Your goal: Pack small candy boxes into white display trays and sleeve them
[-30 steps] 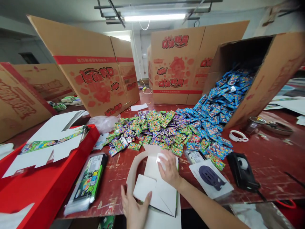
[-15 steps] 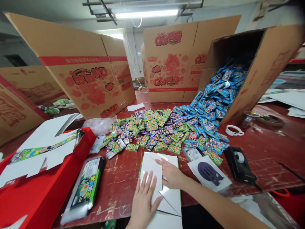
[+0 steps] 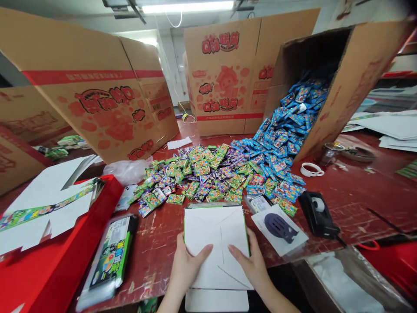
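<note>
With both hands we gripped the folded white card [image 3: 216,234] by its sides, right in front of us at the near edge of the red table [image 3: 159,243]. Our left hand [image 3: 192,265] curled round its left edge and our right hand [image 3: 252,258] round its right; both thumbs lay apart on the top face, and the fingertips underneath were hidden. A white flap [image 3: 216,301] stuck out beneath it, past the table's edge. The card's far edge ended just short of a packet heap [image 3: 195,174]. On our left, scuffed tabletop ran between the card and a plastic-wrapped pack [image 3: 112,256]; on our right, a narrower strip led to a printed sheet [image 3: 283,230], with a black tape dispenser [image 3: 317,213] beyond.

At far left stood a red tray [image 3: 81,243], with white card sheets [image 3: 42,174] lying over it. At back right, a brown carton [image 3: 355,82] opened towards us, and blue packets [image 3: 286,134] spilled from its mouth into the green and purple ones.
</note>
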The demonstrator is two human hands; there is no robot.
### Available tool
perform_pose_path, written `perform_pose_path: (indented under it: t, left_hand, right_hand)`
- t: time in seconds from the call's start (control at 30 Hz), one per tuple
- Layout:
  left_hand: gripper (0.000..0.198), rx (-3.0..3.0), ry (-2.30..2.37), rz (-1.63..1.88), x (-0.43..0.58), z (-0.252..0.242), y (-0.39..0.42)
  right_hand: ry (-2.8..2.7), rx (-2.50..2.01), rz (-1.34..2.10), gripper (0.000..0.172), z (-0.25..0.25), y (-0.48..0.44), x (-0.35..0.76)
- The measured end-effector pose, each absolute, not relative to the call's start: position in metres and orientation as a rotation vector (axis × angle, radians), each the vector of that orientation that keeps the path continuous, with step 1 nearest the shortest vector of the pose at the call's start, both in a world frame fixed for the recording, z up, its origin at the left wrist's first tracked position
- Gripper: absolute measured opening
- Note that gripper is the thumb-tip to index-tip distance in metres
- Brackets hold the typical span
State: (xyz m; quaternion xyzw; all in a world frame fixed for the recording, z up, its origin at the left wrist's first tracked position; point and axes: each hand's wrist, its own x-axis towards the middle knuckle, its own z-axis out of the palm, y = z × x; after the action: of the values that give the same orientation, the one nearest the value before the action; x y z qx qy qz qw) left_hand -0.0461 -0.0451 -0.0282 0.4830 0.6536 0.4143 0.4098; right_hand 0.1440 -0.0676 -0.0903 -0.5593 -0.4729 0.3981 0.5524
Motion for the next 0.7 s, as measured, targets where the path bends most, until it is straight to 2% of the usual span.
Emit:
perform_pose_path:
  t: [0.1,0.27,0.4,0.53,0.63,0.7]
  left_hand:
    - [0.056,1.214,1.704,1.019,-0.050,-0.026,-0.057]
    - [0.049,1.149,1.886,0.928,-0.051,-0.055,-0.049]
    - [0.055,1.116,1.857,0.898,-0.043,-0.051,-0.041]
    - [0.059,1.048,1.579,0.937,-0.043,-0.004,-0.052]
    - [0.072,0.688,1.124,1.072,-0.045,0.029,-0.078]
    - [0.076,0.496,0.957,1.084,-0.043,0.035,-0.099]
  right_hand:
    - [-1.103,-1.248,0.989,0.063,-0.078,-0.066,0.151]
    - [-0.996,-1.293,0.994,0.061,-0.095,-0.060,0.146]
    - [-0.931,-1.278,1.128,0.066,-0.096,-0.064,0.137]
    - [-0.831,-1.247,1.292,0.073,-0.074,-0.060,0.148]
    - [-0.689,-1.175,1.422,0.069,-0.053,-0.047,0.168]
    - [-0.558,-1.073,1.478,0.063,-0.043,-0.039,0.178]
